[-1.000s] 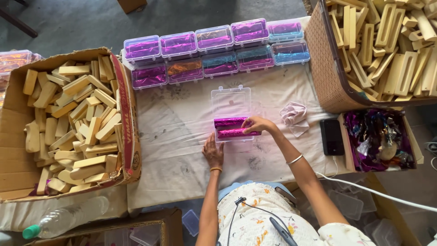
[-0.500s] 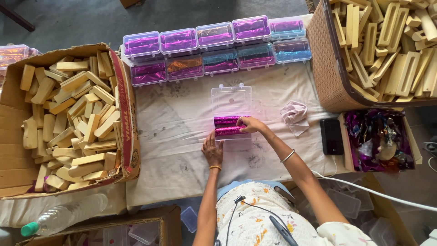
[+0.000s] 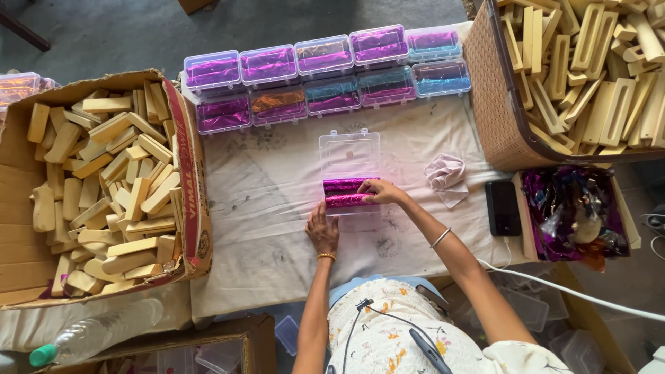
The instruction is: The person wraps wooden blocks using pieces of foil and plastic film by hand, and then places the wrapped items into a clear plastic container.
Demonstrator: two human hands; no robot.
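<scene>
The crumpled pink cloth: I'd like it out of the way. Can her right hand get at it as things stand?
Probably yes. The crumpled pink cloth lies in the open on the table cover, just beside the right hand, though that hand rests on the magenta foil pieces.

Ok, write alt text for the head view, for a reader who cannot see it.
Seen from above, a person's right hand presses purple foil-wrapped pieces into an open clear plastic box on a cloth-covered table, the left hand flat beside it. Filled boxes line the far edge; a cardboard box of pale blocks sits left.
</scene>
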